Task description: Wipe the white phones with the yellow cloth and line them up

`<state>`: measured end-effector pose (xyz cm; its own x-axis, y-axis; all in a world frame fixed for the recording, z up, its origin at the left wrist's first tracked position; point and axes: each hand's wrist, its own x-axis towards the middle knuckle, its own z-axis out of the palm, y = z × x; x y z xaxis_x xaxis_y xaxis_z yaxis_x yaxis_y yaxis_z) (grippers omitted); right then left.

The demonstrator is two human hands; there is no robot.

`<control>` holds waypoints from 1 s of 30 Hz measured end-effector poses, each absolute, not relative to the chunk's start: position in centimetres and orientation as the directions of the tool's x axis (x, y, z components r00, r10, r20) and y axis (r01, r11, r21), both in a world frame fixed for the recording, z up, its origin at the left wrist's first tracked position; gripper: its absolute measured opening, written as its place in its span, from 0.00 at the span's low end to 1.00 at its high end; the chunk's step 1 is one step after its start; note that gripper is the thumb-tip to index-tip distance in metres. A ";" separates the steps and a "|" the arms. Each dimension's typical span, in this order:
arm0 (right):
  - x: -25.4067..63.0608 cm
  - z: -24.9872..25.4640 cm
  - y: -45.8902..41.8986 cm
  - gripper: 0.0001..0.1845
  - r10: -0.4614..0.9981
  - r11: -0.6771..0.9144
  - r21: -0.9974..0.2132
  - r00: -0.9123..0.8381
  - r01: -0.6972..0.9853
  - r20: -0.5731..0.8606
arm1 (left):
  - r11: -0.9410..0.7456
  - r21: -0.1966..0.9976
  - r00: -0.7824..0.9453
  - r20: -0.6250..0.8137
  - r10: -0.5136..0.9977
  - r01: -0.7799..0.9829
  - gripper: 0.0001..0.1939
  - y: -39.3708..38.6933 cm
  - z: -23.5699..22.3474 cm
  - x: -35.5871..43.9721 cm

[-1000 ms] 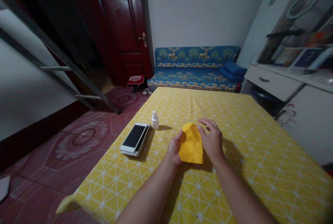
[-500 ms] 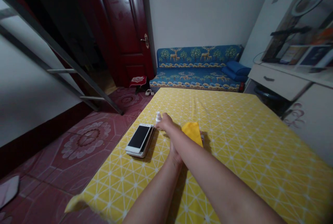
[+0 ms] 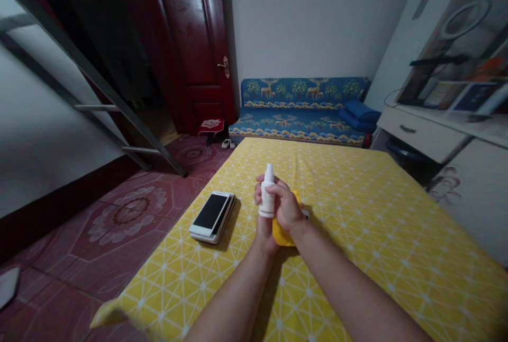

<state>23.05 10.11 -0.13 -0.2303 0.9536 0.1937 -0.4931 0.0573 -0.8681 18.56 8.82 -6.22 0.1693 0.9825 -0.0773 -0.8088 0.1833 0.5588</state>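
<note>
1. R hand (image 3: 286, 207): fingers curled round white spray bottle (image 3: 267, 195), thumb side fwd. Bottle upright, nozzle up, cap on top, gripped at mid-body.
2. L hand (image 3: 263, 228): raised behind bottle, fingers (image 3: 259, 189) showing on far side, against it. Can't tell if it also pinches anything. Hands close together, wrists near-touching.
3. Yellow cloth (image 3: 284, 237): crumpled, bunched between both hands, mostly under R palm; only lower edge + small top corner visible.
4. Yellow tablecloth (image 3: 369, 220): white lattice print, covers whole surface in view, lies flat w/ slight creases; near-L corner hangs loose over edge.
5. Stack of smartphones (image 3: 211, 216): on cover, L of hands, well clear of them. Top phone white-framed, black screen, slightly offset on the one below.
6. Floor: maroon rosette tiles (image 3: 127, 214), L of surface. Pale flat item (image 3: 8, 286) at far L edge, type unclear.
7. Blue sofa (image 3: 301, 117): deer + tree print, against back wall. Blue cushions (image 3: 359, 114) at its R end.
8. Dark red door (image 3: 186, 40) w/ brass handle (image 3: 225, 66), L of sofa. Small red stool (image 3: 211, 126) + white slippers (image 3: 226, 144) at its foot.
9. Metal ladder frame (image 3: 91, 82) slants down at L.
10. White drawer unit (image 3: 416, 133) at R, cluttered top, dark round seat (image 3: 402, 149) beside it.
</note>
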 end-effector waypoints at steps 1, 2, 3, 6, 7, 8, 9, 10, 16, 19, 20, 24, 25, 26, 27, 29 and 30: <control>24.4 0.0 9.0 0.18 0.928 -0.034 -0.805 -0.318 -0.592 0.194 | 0.173 0.538 0.150 -0.086 0.985 -0.825 0.08 8.9 -6.3 18.5; 25.7 0.0 7.9 0.20 0.907 -0.106 -0.754 -0.374 -0.648 0.193 | 0.222 0.517 0.197 -0.103 0.975 -0.827 0.09 9.0 -6.4 18.4; 26.9 -0.1 7.0 0.22 0.893 -0.157 -0.723 -0.409 -0.673 0.188 | 0.304 0.494 0.281 -0.123 0.952 -0.814 0.12 9.0 -6.5 18.3; 29.5 -0.5 4.9 0.25 0.878 -0.221 -0.713 -0.454 -0.666 0.152 | 0.509 0.437 0.499 -0.146 0.854 -0.742 0.18 8.8 -7.0 18.0; 30.1 -0.7 4.4 0.26 0.882 -0.226 -0.710 -0.450 -0.667 0.141 | 0.537 0.411 0.534 -0.133 0.835 -0.737 0.20 8.7 -7.1 18.0; 30.5 -0.9 4.0 0.26 0.888 -0.228 -0.704 -0.440 -0.673 0.133 | 0.549 0.388 0.551 -0.117 0.826 -0.741 0.22 8.6 -7.1 18.0; 30.8 -1.2 3.6 0.27 0.894 -0.231 -0.696 -0.430 -0.680 0.124 | 0.554 0.370 0.559 -0.105 0.823 -0.746 0.23 8.5 -7.1 18.0; 31.0 -1.4 3.4 0.27 0.900 -0.232 -0.686 -0.419 -0.689 0.117 | 0.556 0.357 0.561 -0.099 0.822 -0.751 0.25 8.5 -7.1 18.1; 31.9 -2.9 2.7 0.25 0.902 -0.264 -0.602 -0.414 -0.753 0.122 | 0.554 0.343 0.546 -0.128 0.828 -0.759 0.26 8.4 -6.6 18.3; 32.3 -3.1 2.6 0.24 0.887 -0.313 -0.546 -0.445 -0.777 0.124 | 0.547 0.355 0.544 -0.118 0.831 -0.758 0.26 8.3 -6.5 18.2; 32.4 -3.1 2.6 0.24 0.889 -0.311 -0.546 -0.441 -0.778 0.122 | 0.550 0.356 0.547 -0.117 0.829 -0.756 0.26 8.4 -6.5 18.2; 32.2 -2.8 2.5 0.30 0.953 -0.109 -0.740 -0.281 -0.664 0.112 | 0.546 0.339 0.543 -0.114 0.832 -0.766 0.26 8.4 -6.8 18.3; 32.1 -2.8 2.4 0.31 0.970 -0.024 -0.824 -0.211 -0.567 0.117 | 0.542 0.334 0.538 -0.114 0.835 -0.771 0.26 8.5 -6.8 18.3; 32.0 -2.9 2.4 0.32 0.981 0.062 -0.900 -0.140 -0.431 0.134 | 0.535 0.331 0.531 -0.112 0.840 -0.777 0.26 8.5 -6.8 18.4; 31.9 -3.0 2.4 0.32 0.982 0.146 -0.953 -0.075 -0.266 0.171 | 0.525 0.328 0.520 -0.111 0.847 -0.785 0.26 8.5 -6.8 18.4; 31.8 -3.5 2.4 0.29 0.952 0.305 -0.949 -0.004 0.083 0.305 | 0.499 0.313 0.489 -0.115 0.864 -0.808 0.25 8.6 -6.7 18.4; 31.7 -3.7 2.5 0.28 0.925 0.371 -0.900 -0.005 0.230 0.380 | 0.486 0.299 0.474 -0.118 0.873 -0.821 0.25 8.7 -6.7 18.3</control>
<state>31.73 2.47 -3.72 -0.0051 0.9250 0.3798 0.2298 0.3708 -0.8999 18.34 8.66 -6.68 0.4740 0.8726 -0.1181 -0.8211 0.4865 0.2986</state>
